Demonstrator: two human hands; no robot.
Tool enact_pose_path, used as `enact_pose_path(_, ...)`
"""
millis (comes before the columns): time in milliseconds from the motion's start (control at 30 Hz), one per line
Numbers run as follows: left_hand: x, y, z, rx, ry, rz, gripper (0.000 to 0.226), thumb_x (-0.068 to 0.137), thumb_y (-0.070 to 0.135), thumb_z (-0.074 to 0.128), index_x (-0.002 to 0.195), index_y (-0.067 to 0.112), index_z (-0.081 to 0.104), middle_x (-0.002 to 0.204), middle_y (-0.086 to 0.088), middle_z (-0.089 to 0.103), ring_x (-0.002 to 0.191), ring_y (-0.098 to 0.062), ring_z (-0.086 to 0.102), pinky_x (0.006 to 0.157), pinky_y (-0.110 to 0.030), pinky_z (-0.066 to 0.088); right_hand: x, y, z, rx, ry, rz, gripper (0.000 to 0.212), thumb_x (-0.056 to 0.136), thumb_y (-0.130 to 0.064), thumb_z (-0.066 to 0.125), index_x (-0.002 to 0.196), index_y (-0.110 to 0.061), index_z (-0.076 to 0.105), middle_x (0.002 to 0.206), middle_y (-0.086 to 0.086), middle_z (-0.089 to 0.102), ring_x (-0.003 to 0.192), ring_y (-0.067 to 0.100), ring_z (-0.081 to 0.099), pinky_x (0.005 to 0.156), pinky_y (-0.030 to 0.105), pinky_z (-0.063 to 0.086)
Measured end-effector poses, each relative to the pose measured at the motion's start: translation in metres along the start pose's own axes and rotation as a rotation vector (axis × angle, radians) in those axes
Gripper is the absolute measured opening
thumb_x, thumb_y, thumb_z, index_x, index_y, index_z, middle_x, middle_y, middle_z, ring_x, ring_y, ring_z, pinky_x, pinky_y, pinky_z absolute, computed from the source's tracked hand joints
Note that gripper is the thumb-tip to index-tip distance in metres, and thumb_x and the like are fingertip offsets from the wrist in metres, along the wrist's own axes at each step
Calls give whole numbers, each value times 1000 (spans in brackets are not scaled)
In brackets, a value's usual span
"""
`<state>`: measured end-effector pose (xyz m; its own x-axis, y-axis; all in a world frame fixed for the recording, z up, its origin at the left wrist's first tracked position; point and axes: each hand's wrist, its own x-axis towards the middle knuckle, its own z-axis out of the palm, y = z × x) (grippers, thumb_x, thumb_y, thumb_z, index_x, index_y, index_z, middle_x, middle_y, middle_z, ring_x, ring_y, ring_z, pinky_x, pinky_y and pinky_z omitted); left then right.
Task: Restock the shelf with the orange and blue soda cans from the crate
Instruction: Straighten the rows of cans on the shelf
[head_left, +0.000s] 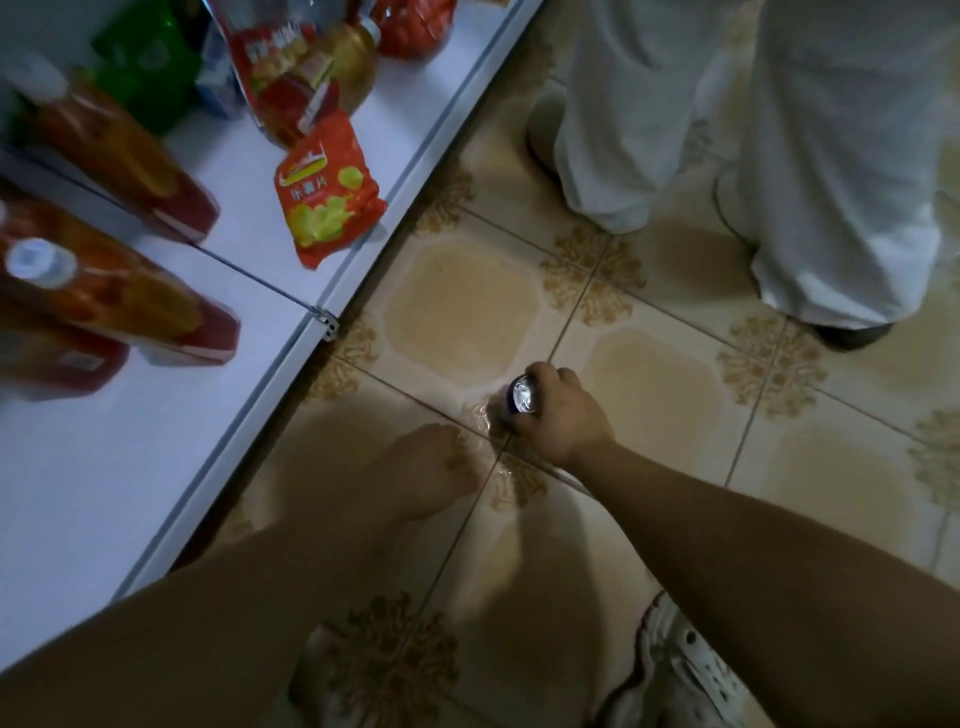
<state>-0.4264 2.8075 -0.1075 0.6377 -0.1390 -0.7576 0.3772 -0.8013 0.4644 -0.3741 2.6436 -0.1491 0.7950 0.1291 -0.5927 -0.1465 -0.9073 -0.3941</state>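
Blue-sided aluminium soda can (523, 396) with a silver top sits mid-frame over the beige patterned floor tiles (462, 306), gripped by the right hand (563, 415), whose fingers curl tight round its body. Just below and to its left the left hand (434, 467) is motion-blurred; I cannot tell whether its fingers are spread or closed. Along the left side runs a white metal shelf (156, 467) bearing a red-orange crisp bag (324, 195) and orange-brown drink bottles (104, 291). White-trousered legs (779, 156) stand upper right

Dim, warm light; motion blur smears the bottles (119, 291), wide-angle bending at edges, tiles (675, 374) faintly glossy.
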Motion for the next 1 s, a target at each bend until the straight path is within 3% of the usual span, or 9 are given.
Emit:
enact_pose_path(167,-39,17,-16,-243,104,73,54,85,18,67,135,18,46,117,15,46,108,-4,43,64,-2,33,-59,-25,-35,275,162,-49,57,86,-33,62,139,-30,43,130,0,47,114,20,51,95,33,44)
enact_pose_path(233,-63,28,-22,-349,156,116,53,79,19,72,122,32,44,113,28,46,107,0,47,73,-3,38,-92,-44,-55,431,248,-68,53,87,-30,60,139,-31,46,128,-5,48,115,16,50,97,34,45)
enact_pose_path(300,-91,35,-24,-462,208,156,71,67,25,76,129,33,43,118,17,55,105,-4,57,83,-17,50,-126,-65,-74,596,330,-74,49,87,-26,60,135,-31,51,123,-9,49,114,12,50,95,32,48)
enact_pose_path(400,-147,51,-37,-573,350,210,90,71,23,79,144,34,28,130,17,44,109,-1,53,82,-14,46,-175,-97,-103,819,441,-117,42,87,-24,62,129,-28,56,122,-7,56,110,11,56,89,28,52)
enact_pose_path(500,-206,62,-58,-596,464,298,70,71,18,81,128,36,44,121,15,53,104,-3,58,82,-19,50,-226,-131,-128,942,507,-164,45,83,-36,67,126,-27,55,119,-6,60,105,10,60,81,25,54)
enact_pose_path(600,-274,74,-82,-629,517,380,59,70,12,81,105,46,46,103,21,57,92,5,59,74,-14,49,-278,-167,-150,1023,495,-294,47,73,-49,69,117,-34,59,118,-4,62,104,11,62,83,29,55)
enact_pose_path(767,-378,81,-113,-746,594,481,64,72,7,78,123,34,48,118,8,59,103,-9,62,85,-27,54,-351,-223,-188,1090,276,-562,64,67,-24,69,125,-37,48,112,-4,62,92,8,65,73,24,53)
enact_pose_path(867,-437,79,-128,-734,644,540,56,74,4,76,109,39,49,109,8,63,85,2,65,64,-14,51,-391,-261,-203,1027,250,-674,73,74,-18,78,136,-30,42,119,-1,61,98,11,64,73,22,53)
enact_pose_path(1000,-507,67,-145,-723,823,549,59,70,5,80,112,35,52,100,14,66,84,5,64,65,-9,51,-441,-320,-209,930,258,-840,55,80,-21,76,126,-30,48,108,-12,63,95,6,63,72,15,53)
